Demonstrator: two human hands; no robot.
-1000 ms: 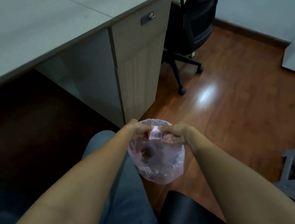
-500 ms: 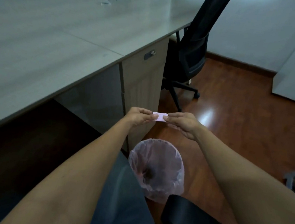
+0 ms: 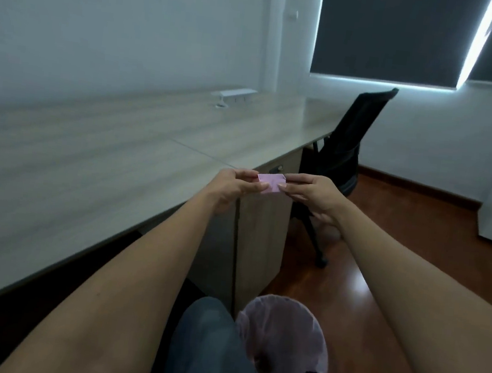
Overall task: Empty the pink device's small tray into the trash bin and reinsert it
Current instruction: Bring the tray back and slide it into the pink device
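Observation:
A small pink tray is pinched between both hands at about desk height, near the desk's front edge. My left hand grips its left end with fingertips. My right hand grips its right end. The trash bin, lined with a translucent pinkish bag, stands on the floor far below the tray, beside my knee. The pink device itself is not in view.
A long wood-grain desk runs along the left, with a drawer unit under it. A white power strip lies on the desk at the back. A black office chair stands beyond. The floor is reddish wood.
Both hands lifted the pink tray from inside the bin's mouth up to desk height. The view tilted upward, so the bin dropped toward the bottom of the frame.

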